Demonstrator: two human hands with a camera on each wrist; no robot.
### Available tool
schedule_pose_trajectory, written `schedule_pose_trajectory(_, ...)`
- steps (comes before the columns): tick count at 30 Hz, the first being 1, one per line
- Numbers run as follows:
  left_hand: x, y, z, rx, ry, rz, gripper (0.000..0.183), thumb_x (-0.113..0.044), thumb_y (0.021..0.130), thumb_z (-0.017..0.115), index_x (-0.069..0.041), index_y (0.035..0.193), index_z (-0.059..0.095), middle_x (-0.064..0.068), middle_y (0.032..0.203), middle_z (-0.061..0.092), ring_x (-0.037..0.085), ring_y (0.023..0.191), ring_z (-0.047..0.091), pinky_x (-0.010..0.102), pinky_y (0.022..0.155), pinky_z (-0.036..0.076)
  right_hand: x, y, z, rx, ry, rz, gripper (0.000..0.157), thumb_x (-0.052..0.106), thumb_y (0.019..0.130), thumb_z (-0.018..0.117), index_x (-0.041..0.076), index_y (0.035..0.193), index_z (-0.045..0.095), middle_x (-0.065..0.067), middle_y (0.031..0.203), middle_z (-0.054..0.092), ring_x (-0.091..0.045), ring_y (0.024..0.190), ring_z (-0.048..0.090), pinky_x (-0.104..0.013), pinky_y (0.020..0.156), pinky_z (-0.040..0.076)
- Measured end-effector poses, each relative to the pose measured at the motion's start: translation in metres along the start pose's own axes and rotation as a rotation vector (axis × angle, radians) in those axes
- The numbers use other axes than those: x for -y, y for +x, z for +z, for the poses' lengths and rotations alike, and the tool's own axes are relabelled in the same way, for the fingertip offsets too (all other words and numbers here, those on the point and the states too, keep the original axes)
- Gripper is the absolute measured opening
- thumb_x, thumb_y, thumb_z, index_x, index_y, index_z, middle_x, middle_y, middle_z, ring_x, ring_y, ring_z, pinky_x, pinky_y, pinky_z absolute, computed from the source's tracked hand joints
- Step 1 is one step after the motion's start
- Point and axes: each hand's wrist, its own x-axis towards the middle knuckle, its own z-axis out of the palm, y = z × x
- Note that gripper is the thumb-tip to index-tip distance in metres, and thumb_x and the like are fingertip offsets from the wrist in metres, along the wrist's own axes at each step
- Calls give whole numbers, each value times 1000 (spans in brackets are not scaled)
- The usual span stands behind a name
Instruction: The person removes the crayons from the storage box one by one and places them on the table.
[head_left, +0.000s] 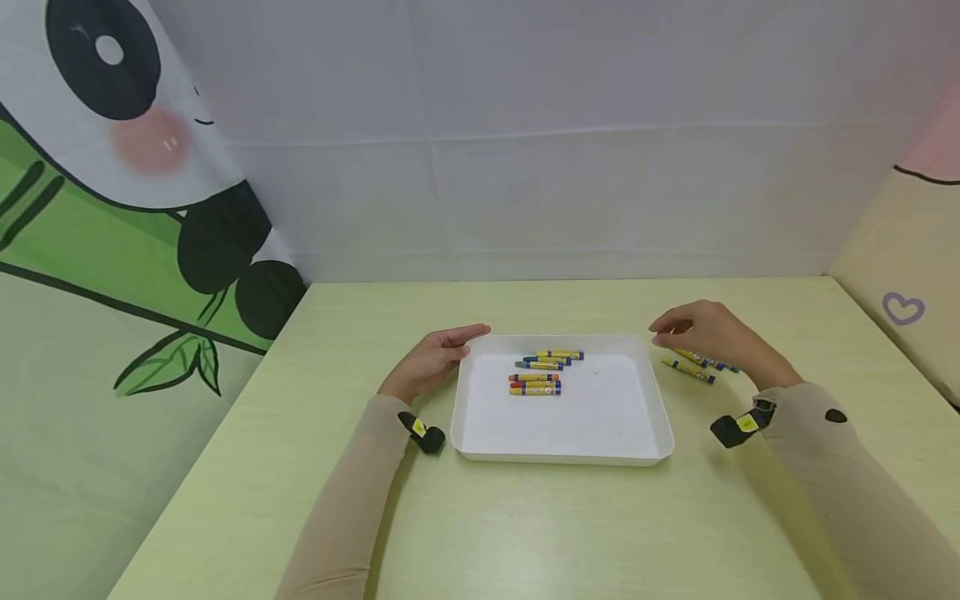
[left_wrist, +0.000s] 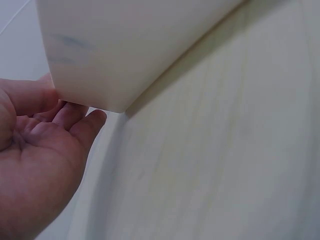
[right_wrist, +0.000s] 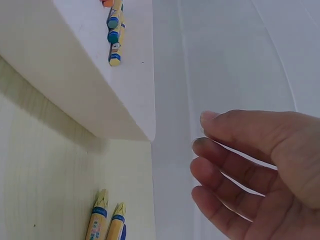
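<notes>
A white rectangular tray (head_left: 570, 433) lies on the table with two groups of crayons. The farther group has a yellow crayon (head_left: 561, 355) and two green ones (head_left: 539, 366); the nearer group has orange and red crayons (head_left: 535, 377) among them. My left hand (head_left: 431, 360) holds the tray's far left corner, thumb against the wall and fingers round the edge, as the left wrist view shows. To the right, my right hand (head_left: 705, 333) hovers above several loose crayons (head_left: 687, 371). Its fingers are loosely bent, with nothing between them in the right wrist view; it partly hides those crayons.
The pale wooden table (head_left: 525, 533) runs back to a whitish cloth backdrop (head_left: 525, 192). At the left hangs a printed cloth (head_left: 112, 233) with a cartoon figure. A beige panel with a purple heart (head_left: 903, 308) borders the right side.
</notes>
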Motion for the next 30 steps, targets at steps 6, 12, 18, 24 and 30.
schedule_pose_trajectory(6, 0, -1, 0, 1, -8, 8, 48, 6, 99, 39, -7, 146, 42, 6, 153, 38, 23, 143, 32, 42, 116, 29, 12, 10, 6, 30, 15, -25, 28, 21, 91, 65, 5, 113, 70, -10, 105, 68, -21, 90, 59, -30, 73, 48)
schedule_pose_trajectory(12, -1, -1, -1, 19, -11, 17, 48, 5, 99, 39, -7, 146, 41, 7, 154, 37, 24, 144, 31, 42, 116, 30, 22, 20, 17, 55, 48, -60, 26, 17, 90, 66, 3, 111, 70, -10, 103, 70, -21, 91, 63, -34, 76, 52)
schedule_pose_trajectory(18, 1, -2, -2, 27, 22, 36, 48, 4, 100, 38, -9, 146, 43, 6, 154, 38, 24, 143, 31, 38, 114, 34, 35, 28, 26, 80, 38, -100, 24, 16, 89, 68, 2, 109, 71, -7, 98, 71, -20, 89, 63, -34, 77, 52)
schedule_pose_trajectory(24, 1, -1, -2, 8, -6, 13, 47, 4, 100, 39, -9, 145, 43, 4, 153, 39, 21, 143, 32, 40, 116, 30, 45, 36, 35, 122, 37, -124, 23, 15, 88, 69, 3, 107, 72, -7, 100, 71, -19, 89, 62, -34, 79, 53)
schedule_pose_trajectory(30, 2, 1, -2, 2, -24, 2, 47, 5, 100, 38, -7, 145, 42, 5, 153, 38, 22, 143, 32, 41, 116, 29, 49, 44, 46, 172, 38, -185, 21, 13, 87, 70, 4, 105, 73, -5, 99, 72, -16, 87, 62, -31, 78, 53)
